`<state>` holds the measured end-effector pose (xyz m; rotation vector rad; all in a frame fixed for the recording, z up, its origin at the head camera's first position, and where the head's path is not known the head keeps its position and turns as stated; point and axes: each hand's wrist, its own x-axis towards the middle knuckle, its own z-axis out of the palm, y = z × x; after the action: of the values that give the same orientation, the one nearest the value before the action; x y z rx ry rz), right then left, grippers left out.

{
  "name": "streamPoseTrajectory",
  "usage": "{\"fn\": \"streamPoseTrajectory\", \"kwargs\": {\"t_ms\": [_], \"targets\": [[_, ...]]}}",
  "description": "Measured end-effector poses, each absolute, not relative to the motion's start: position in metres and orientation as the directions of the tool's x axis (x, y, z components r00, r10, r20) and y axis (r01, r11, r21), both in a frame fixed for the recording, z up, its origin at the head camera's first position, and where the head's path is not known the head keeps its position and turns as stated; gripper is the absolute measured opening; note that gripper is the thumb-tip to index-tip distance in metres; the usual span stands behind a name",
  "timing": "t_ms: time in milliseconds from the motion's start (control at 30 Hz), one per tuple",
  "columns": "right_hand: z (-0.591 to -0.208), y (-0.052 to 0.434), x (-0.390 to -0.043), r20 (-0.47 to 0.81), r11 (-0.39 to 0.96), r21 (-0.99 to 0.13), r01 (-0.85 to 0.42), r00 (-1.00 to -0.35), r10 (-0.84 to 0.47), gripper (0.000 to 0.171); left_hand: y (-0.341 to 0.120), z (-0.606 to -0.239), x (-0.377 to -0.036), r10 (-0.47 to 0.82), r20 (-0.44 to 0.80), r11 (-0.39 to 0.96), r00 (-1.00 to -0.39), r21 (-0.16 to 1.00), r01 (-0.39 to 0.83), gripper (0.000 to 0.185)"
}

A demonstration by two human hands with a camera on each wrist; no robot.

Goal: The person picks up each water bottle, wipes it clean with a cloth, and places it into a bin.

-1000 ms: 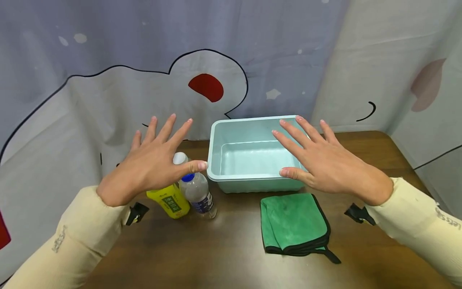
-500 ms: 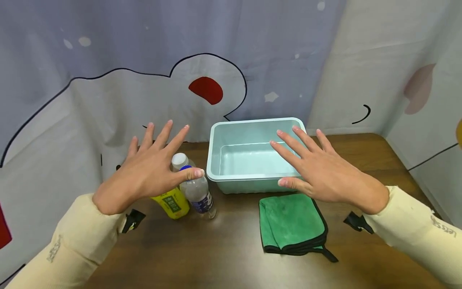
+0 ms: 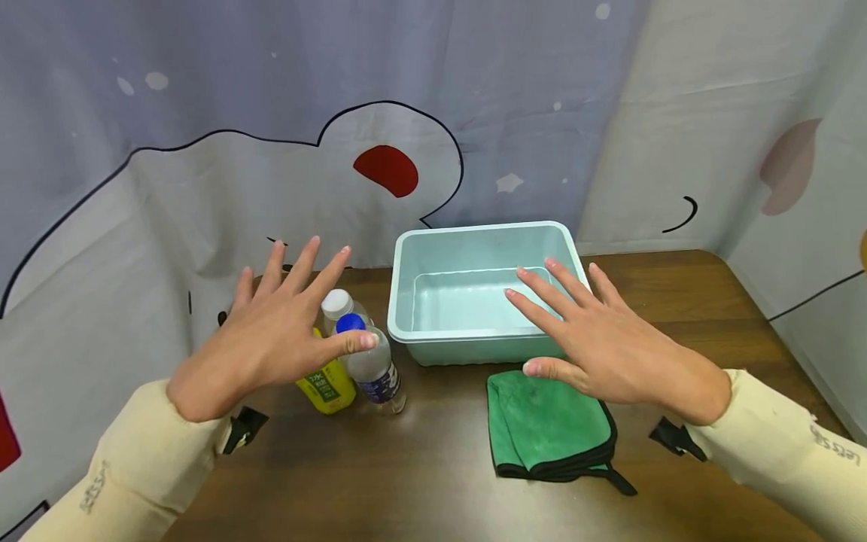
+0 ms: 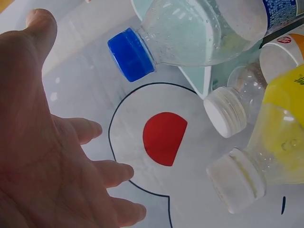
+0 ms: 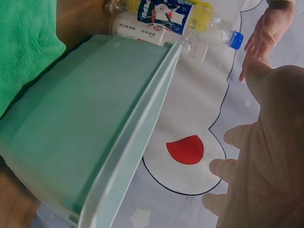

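My left hand [image 3: 271, 339] hovers with spread fingers above the bottles at the left, holding nothing. Under its thumb stands a clear bottle [image 3: 376, 363] with a blue cap and a dark blue label. Partly covered by that hand is a yellow bottle [image 3: 328, 387]; its white cap [image 4: 236, 180] shows in the left wrist view. Behind them is a clear bottle with a white cap [image 3: 336, 302]. My right hand [image 3: 603, 342], fingers spread and nothing held, is over the right front corner of a pale green basin [image 3: 467, 351]. In front of the basin lies a folded green cloth [image 3: 549, 425] with black edging.
All of this stands on a brown wooden table [image 3: 420, 489]. A patterned curtain [image 3: 528, 113] hangs behind the table and along its sides. Dark straps [image 3: 245, 429] sit at both cuffs of the cream sleeves [image 3: 135, 452].
Both hands have sunk a little toward the table and the person, fingers still spread. More of the blue cap and the basin's back right corner shows. The objects stay in place.
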<state>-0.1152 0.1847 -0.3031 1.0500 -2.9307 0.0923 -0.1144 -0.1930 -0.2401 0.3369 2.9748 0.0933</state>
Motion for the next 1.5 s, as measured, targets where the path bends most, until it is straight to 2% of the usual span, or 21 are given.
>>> {"fn": "streamPoseTrajectory", "kwargs": {"t_ms": [333, 1500], "targets": [[-0.314, 0.184, -0.108, 0.071, 0.751, -0.014, -0.660, -0.750, -0.657, 0.084, -0.198, -0.243, -0.110, 0.224, -0.140, 0.974, -0.964, 0.076, 0.216, 0.111], [-0.356, 0.182, -0.073, 0.036, 0.701, -0.039, -0.712, -0.702, -0.711, 0.081, -0.207, -0.259, -0.090, 0.246, -0.122, 0.965, -0.962, 0.119, 0.232, 0.117]]}}
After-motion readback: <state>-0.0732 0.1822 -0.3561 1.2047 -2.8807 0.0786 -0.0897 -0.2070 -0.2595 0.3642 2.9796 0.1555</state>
